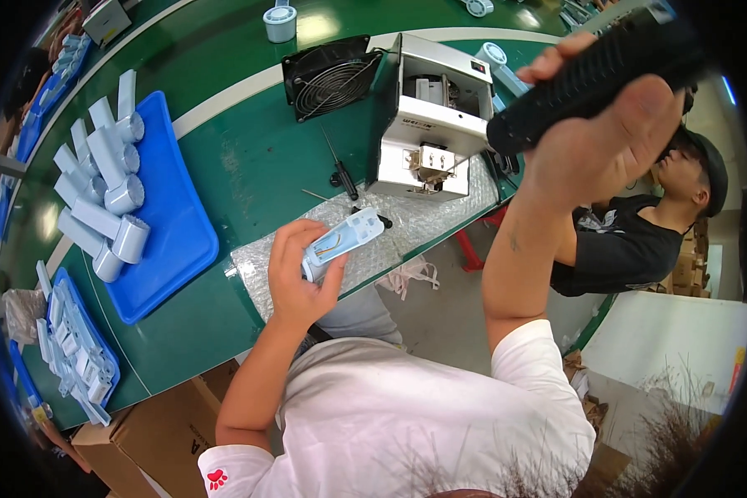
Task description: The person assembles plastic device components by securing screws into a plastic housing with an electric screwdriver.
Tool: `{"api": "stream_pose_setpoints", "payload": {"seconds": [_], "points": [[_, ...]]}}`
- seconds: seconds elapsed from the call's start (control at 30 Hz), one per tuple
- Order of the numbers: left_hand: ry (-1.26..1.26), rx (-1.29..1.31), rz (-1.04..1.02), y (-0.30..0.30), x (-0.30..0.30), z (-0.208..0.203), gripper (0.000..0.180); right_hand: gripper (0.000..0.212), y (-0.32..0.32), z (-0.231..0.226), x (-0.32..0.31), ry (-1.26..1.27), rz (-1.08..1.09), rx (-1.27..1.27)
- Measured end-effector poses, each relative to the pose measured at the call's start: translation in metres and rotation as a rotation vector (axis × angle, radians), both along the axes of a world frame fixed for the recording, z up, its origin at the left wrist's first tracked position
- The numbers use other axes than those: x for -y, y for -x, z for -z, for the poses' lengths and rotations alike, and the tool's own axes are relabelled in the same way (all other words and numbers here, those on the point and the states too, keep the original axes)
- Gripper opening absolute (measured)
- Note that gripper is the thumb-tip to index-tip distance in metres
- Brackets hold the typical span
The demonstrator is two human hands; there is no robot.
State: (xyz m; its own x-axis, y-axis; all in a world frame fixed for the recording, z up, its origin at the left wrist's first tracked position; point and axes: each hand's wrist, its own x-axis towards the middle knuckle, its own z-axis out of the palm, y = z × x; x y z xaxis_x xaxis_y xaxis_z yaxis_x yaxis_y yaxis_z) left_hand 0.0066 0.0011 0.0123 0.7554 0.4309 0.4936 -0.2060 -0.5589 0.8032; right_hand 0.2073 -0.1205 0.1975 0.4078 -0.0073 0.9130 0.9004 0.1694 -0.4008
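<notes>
My left hand (299, 278) grips a light blue plastic handle housing (346, 236), its open side up and a thin coloured wire showing inside. It is held over a sheet of bubble wrap (261, 270) along the bench edge. Raised high at the right, my right hand (598, 141) is closed around a thick black cylindrical tool with a ribbed grip (593, 87). The tool is very near the camera, and its far end runs into the dark rim. A screwdriver (341, 170) with a black handle lies on the bench beyond the housing.
A white metal machine (432, 124) stands beside a black fan (330, 80). Left are a blue tray (192, 224) of light blue housings and another tray (112, 365) of smaller parts. A person in a black cap (705, 166) is at the right. Cardboard boxes (162, 432) sit below the bench.
</notes>
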Motion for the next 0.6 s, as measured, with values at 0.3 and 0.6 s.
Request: {"api": "stream_pose_setpoints", "payload": {"seconds": [0.3,0.6], "points": [[0.011,-0.013,-0.030,0.003,-0.003,0.003,0.032,0.072,0.014,0.025,0.007,0.078,-0.120,-0.376],[-0.052,-0.032,-0.001,0.006,0.000,0.010,0.041,0.072,0.067,0.002,0.020,-0.040,-0.995,-0.547]]}}
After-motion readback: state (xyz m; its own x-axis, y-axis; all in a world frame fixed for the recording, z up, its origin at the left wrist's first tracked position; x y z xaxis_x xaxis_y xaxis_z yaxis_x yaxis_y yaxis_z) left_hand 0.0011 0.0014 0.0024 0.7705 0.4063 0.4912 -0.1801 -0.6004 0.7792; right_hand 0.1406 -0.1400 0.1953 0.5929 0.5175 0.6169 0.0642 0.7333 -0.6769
